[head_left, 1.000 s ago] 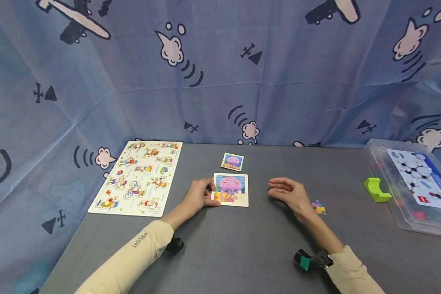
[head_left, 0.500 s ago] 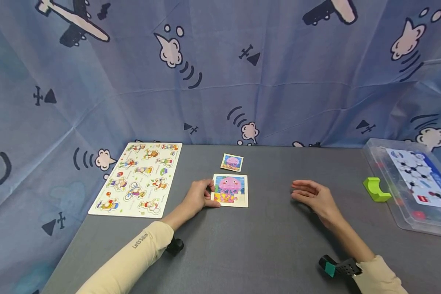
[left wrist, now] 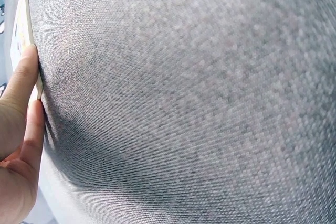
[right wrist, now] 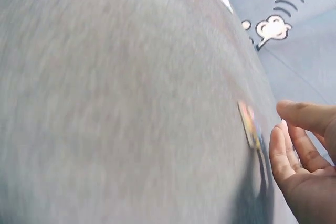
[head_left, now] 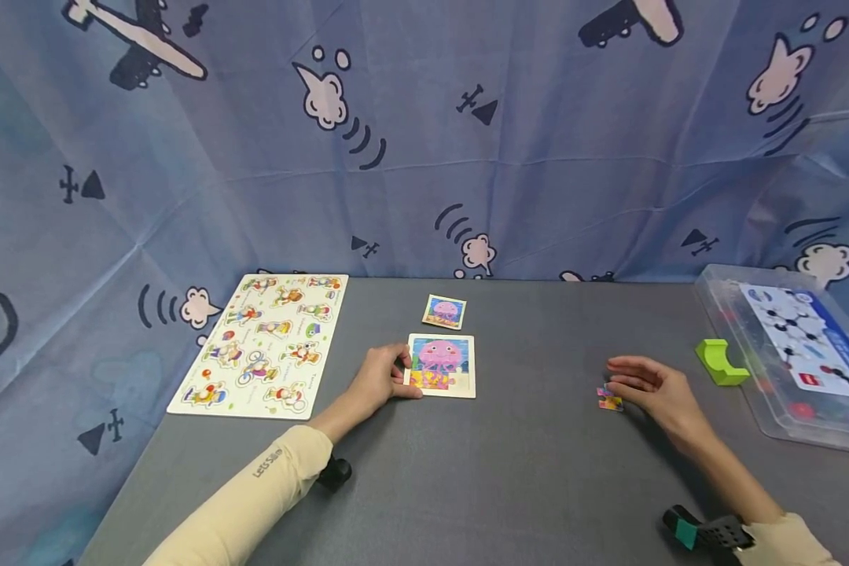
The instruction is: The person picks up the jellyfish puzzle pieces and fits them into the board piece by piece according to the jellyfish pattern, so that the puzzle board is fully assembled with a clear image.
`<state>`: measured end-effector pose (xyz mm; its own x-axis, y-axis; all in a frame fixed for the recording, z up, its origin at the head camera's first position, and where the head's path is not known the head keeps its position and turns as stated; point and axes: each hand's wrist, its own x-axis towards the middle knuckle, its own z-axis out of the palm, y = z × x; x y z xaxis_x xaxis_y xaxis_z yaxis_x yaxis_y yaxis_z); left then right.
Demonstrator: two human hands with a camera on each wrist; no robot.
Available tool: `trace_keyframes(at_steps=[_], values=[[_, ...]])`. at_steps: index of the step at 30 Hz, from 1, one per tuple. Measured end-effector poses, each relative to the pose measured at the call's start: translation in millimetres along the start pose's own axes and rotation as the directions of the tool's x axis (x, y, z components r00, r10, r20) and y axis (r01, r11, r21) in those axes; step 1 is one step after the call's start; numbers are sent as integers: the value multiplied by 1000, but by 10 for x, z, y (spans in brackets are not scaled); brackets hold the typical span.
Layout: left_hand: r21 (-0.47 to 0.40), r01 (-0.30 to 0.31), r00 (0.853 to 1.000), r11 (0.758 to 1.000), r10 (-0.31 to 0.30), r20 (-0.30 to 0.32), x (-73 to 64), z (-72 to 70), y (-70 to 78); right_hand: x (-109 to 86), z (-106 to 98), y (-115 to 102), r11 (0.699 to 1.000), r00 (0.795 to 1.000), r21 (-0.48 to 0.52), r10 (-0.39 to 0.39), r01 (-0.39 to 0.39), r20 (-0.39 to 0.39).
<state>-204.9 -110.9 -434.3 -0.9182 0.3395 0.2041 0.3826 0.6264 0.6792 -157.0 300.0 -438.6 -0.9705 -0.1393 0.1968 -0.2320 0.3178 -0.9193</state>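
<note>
A small square jigsaw puzzle board [head_left: 467, 387] with a pink jellyfish picture lies mid-table, its lower right part bare. My left hand [head_left: 380, 376] holds the board by its lower left corner, thumb along the front edge and fingers at the left side. The left wrist view catches the board edge-on [left wrist: 22, 30] beside the thumb. A loose jigsaw piece [head_left: 609, 402], yellow and pink, lies on the grey table to the right. My right hand [head_left: 654, 393] hovers just beside this piece with loosely bent fingers; the right wrist view has a gap between the fingertips and the piece [right wrist: 247, 124].
Behind the board lies a small jellyfish picture card [head_left: 444, 312]. A large white peg puzzle board [head_left: 258, 346] with cartoon figures lies on the left. At right are a green arched block [head_left: 720, 363] and a clear plastic case [head_left: 771, 405]. A blue printed curtain [head_left: 552, 141] hangs behind.
My right hand has moved right, away from the jellyfish board, passing over the loose piece and ending beside it. My left hand has stayed on the board.
</note>
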Motion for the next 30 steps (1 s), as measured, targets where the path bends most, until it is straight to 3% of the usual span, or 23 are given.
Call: trace_keyframes(at_steps=[9,17,23,30], values=[[14,-10,1000,1000,10,1,-2,-23,-25,-39,-114,40,970,998,-240,50,-40,33],[7,-1,1000,1000,1,-8,-19,-16,-34,-28,-70,37,940,999,-340,32,-21,27],[7,3,1000,1000,-3,-8,-5,10,-30,-42,-115,25,953,1000,-302,15,-6,26],[-3,10,1000,1000,-10,-11,0,25,-27,-41,-157,21,988,992,-88,126,-123,26]])
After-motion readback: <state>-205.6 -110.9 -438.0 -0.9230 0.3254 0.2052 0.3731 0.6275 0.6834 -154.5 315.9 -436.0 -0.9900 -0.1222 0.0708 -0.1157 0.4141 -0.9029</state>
